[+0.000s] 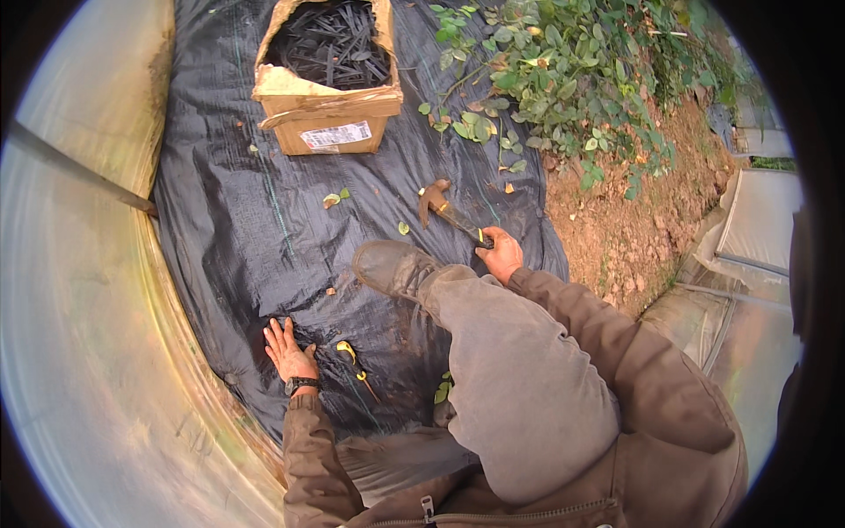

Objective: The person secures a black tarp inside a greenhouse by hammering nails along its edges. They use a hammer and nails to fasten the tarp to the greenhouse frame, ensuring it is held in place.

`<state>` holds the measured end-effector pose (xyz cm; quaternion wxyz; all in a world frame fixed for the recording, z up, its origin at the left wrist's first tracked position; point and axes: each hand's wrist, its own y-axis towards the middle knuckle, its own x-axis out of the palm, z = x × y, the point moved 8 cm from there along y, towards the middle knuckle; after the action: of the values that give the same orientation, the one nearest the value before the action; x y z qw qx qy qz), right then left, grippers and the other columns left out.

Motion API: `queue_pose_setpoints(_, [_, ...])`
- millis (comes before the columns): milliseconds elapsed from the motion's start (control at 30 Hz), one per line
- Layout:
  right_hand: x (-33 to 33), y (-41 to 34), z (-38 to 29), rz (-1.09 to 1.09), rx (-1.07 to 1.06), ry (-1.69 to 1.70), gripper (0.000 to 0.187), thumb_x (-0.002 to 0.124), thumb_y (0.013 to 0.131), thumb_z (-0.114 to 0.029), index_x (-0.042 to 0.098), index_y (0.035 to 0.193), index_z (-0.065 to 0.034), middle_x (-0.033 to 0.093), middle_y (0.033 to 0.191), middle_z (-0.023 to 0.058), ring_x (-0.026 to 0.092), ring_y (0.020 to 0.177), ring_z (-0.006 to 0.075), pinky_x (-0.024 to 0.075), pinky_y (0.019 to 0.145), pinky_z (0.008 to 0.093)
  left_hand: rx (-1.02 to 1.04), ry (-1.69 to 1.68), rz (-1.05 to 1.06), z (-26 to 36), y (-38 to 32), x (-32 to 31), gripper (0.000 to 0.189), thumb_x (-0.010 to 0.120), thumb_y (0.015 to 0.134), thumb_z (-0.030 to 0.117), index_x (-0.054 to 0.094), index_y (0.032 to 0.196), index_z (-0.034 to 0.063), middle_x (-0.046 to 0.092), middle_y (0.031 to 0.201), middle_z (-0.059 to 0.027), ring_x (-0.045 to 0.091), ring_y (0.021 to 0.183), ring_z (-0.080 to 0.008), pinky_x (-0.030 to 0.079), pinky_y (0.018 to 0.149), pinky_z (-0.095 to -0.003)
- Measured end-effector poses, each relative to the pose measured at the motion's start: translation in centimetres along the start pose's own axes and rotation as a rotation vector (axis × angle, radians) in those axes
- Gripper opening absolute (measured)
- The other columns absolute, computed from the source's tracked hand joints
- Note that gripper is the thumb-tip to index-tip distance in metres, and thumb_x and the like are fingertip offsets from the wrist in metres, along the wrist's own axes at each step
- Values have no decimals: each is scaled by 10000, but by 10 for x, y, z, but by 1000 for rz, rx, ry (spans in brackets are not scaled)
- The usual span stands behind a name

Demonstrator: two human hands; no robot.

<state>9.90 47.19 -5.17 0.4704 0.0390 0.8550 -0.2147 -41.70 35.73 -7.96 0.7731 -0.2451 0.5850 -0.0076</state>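
My right hand [503, 253] grips the dark handle of a rusty claw hammer [443, 204]; its head rests on or just over the black woven ground-cover fabric [224, 264]. With fingers spread, my left hand [292, 356] presses palm down on that fabric, near the plastic-film wall. A wristwatch [302, 384] is on the left wrist. Just right of this hand lies what looks like a screwdriver [357, 369], with a yellow and black handle and a thin rusty shaft. Between my hands is my boot [389, 267], below a bent knee in grey trousers.
Ahead stands a torn, open cardboard box [330, 122] holding many black plastic pieces [330, 46]. Translucent plastic film [79, 277] rises along the left, crossed by a metal pipe [82, 168]. Leafy plants [561, 72] and bare soil [614, 231] border the fabric on the right.
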Motion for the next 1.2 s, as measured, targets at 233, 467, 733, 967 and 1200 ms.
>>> queue_pose_setpoints(233, [13,14,8,-18,-136,-87,376,802,743,-173,687,1081,-56,673,1090,138,623,1100,353,506,947,446,43,23,21,-2,0,0,965,882,719,194,404,1556,200,187,1717,-87,151,1581,-344,218,1244,-562])
queue_pose_setpoints(467, [-30,112,-82,96,-172,563,412,812,839,-98,665,1224,-74,647,1094,60,653,886,166,543,789,318,41,3,24,-2,0,1,968,886,724,225,401,1561,184,187,1716,-100,144,1584,-336,200,1254,-550])
queue_pose_setpoints(733, [-50,188,-293,-223,-65,1000,989,786,881,-473,270,1605,-40,544,1438,181,585,1234,319,475,990,445,-57,14,-53,-16,-3,-7,903,859,781,213,397,1558,205,167,1721,-76,102,1593,-317,148,1269,-523])
queue_pose_setpoints(967, [-35,230,-271,89,-204,672,709,724,882,-187,441,1501,13,630,1344,168,625,1183,231,484,989,351,-49,-26,-65,0,0,-4,890,847,783,191,402,1554,191,160,1723,-88,94,1593,-321,138,1271,-519])
queue_pose_setpoints(1200, [-25,246,-268,159,-184,447,612,550,823,-86,530,1425,19,587,1335,326,557,1280,441,440,1091,461,-50,-23,-62,4,-2,-5,916,866,754,157,404,1544,180,161,1721,-103,92,1593,-333,155,1267,-531])
